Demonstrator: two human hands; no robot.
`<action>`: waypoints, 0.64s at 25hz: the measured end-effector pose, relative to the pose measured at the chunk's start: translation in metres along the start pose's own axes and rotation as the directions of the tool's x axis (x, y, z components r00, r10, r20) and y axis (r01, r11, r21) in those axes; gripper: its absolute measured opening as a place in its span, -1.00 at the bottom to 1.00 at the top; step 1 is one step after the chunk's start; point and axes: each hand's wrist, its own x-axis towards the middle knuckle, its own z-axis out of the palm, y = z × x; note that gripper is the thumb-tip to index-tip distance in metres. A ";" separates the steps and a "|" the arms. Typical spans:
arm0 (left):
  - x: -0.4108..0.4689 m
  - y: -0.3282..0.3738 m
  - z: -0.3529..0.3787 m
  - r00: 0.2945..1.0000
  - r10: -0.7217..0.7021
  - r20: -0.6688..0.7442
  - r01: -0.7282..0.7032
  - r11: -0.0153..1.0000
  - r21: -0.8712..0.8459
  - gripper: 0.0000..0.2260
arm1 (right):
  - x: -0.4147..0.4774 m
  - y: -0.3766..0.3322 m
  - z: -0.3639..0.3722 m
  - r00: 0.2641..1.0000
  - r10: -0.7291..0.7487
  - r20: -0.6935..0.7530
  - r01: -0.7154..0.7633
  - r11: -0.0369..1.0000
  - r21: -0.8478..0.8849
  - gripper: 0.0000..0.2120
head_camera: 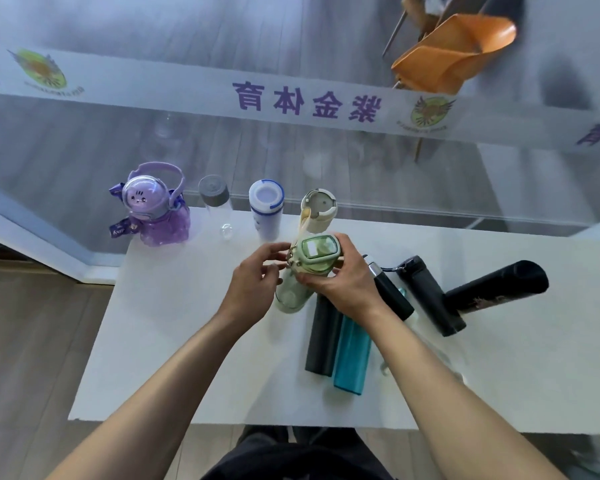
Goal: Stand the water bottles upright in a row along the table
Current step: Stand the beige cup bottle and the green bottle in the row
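Bottles fill this white table point(174, 341). Four of them stand up in a row along its far edge. From the green bottle point(303, 271), the row runs off to the left: first a cream bottle point(317, 211) just behind it, then a white bottle with a blue ring point(266, 207), then a clear bottle with a grey cap point(215, 202), and last a purple bottle with a little face point(155, 209).

The green bottle is in the middle of the table, held up in both hands and a bit tilted. The right hand point(340, 282) is wrapped around its top, by the lid. The left hand point(257, 282) has its fingers curled at the small clasp on the bottle's left side. I cannot tell if the bottle's bottom touches the table.

Five bottles lie on their sides. Just below the green bottle are a dark grey bottle point(321, 341) and a blue-green bottle point(352, 358), side by side and touching. To the right of the green bottle are three black ones: a black bottle with a silver neck point(392, 292), a second black bottle point(430, 296) and a big black bottle point(496, 287) farthest away.

Behind the table is a glass wall with a white banner point(305, 98) with purple writing. An orange chair point(454, 53) shows through the glass. The floor point(32, 341) looks like wood.
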 end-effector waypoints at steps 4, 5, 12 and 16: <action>0.020 0.031 0.015 0.988 0.107 0.112 -0.108 0.994 0.002 -0.49 | 0.009 -0.016 -0.037 0.993 -0.014 -0.120 0.025 0.996 0.088 -0.41; 0.024 0.039 0.022 0.981 0.135 0.142 -0.137 0.991 0.000 -0.48 | 0.010 -0.018 -0.048 0.989 -0.026 -0.145 0.039 0.996 0.084 -0.41; 0.065 0.073 0.072 0.949 0.179 0.258 -0.206 0.975 0.083 -0.40 | 0.046 -0.013 -0.111 0.971 -0.111 -0.211 0.115 0.993 0.010 -0.33; 0.095 0.080 0.100 0.960 0.088 0.264 -0.139 0.974 0.182 -0.37 | 0.081 0.009 -0.136 0.978 -0.109 -0.178 0.111 0.994 0.001 -0.36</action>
